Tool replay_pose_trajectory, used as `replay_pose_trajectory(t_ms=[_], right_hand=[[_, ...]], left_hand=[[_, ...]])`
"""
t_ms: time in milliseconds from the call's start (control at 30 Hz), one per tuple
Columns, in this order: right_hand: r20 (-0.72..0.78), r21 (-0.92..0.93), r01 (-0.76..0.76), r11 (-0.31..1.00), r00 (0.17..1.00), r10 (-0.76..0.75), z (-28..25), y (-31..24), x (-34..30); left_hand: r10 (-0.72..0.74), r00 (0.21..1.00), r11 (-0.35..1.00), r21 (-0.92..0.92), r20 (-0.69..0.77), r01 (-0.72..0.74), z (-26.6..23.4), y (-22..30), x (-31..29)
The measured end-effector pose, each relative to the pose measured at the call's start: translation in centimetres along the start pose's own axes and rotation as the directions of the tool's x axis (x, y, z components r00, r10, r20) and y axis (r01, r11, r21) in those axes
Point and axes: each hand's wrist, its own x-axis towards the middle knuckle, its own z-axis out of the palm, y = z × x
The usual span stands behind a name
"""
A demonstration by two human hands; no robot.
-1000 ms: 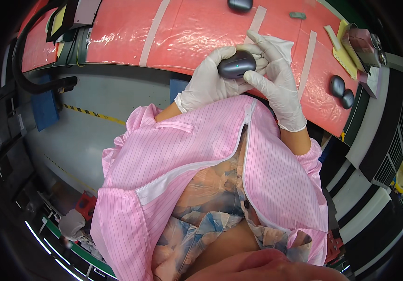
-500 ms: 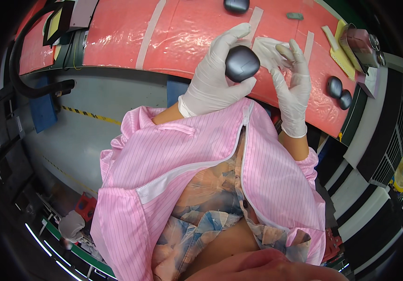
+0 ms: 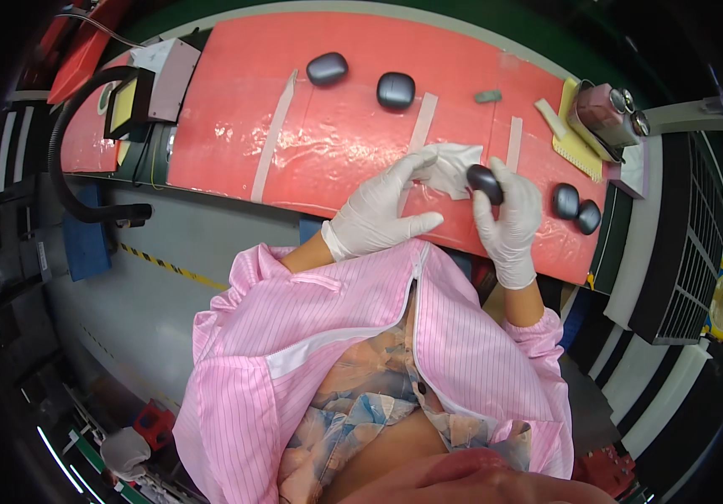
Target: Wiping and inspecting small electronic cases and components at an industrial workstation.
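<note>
My right hand (image 3: 512, 214), in a white glove, has its thumb and fingers closed round a small dark grey rounded case (image 3: 484, 183). A crumpled white cloth (image 3: 454, 172) is between my hands, over the red table surface. My left hand (image 3: 382, 206), also gloved, is at the cloth's left edge, thumb stretched out well apart from the curved fingers. Its fingertips overlap the cloth; I cannot tell whether they grip it. Two similar cases (image 3: 576, 208) lie side by side to the right of my right hand.
Farther back on the red table mat (image 3: 235, 109) are a dark case (image 3: 328, 69) and another case (image 3: 396, 90). A small green piece (image 3: 488, 97) lies right of them. Yellow pads (image 3: 578, 147) and a holder with bottles (image 3: 605, 113) stand at right. A black flexible hose (image 3: 57, 160) curves at left.
The dark case has passed from my left hand to my right. My left hand's fingers now reach the cloth, and the view has shifted to show more of the table.
</note>
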Motion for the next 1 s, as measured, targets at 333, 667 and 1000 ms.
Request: replay_pose_trajectory(t_ms=[333,667,1000], right_hand=[[0.003,-0.424,-0.087,0.901,0.995,0.098,-2.8,5.5,-0.5],[0.088,0.331,-0.381,0.863,0.923,0.373,-1.7,1.6,0.7],[0.202,0.856,-0.292,0.426,0.949,0.244,1.8,-5.8,3.7]], left_hand=[[-0.036,0.931,0.485,0.808,-0.363,0.333,-4.7,1.0,9.2],[-0.055,0.936,0.809,-0.565,-0.348,-0.162,-1.2,0.8,5.9],[-0.021,0.981,0.833,-0.546,-0.195,-0.091,-1.1,2.8,1.5]])
